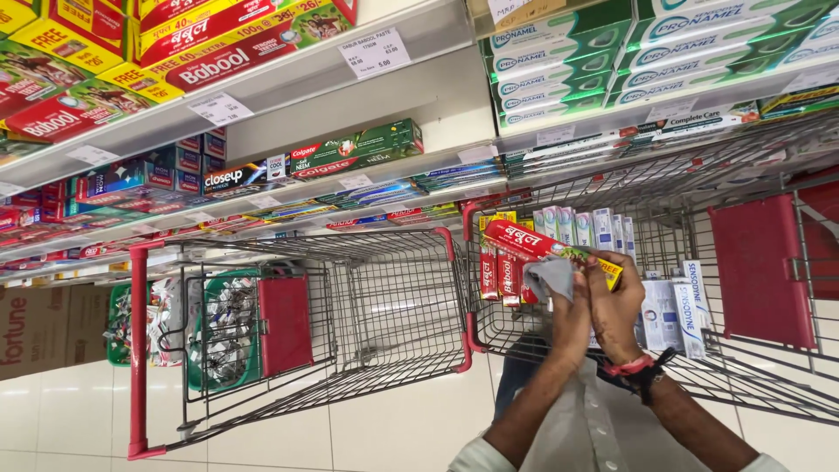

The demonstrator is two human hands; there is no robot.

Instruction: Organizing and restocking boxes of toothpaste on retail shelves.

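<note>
red toothpaste box [533, 242] — tilted, held above trolley | grey cloth [551, 277] (bunched) against it

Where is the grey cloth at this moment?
In the head view, the grey cloth is right of centre, in the left hand, pressed against the red toothpaste box held by the right hand above the right shopping cart.

Two red-trimmed wire trolleys [376, 297] stood below the shelves [288, 87]. Two hands [612, 306] were over the right trolley [752, 262], holding one red carton [533, 240] and one grey cloth [549, 278].
</note>
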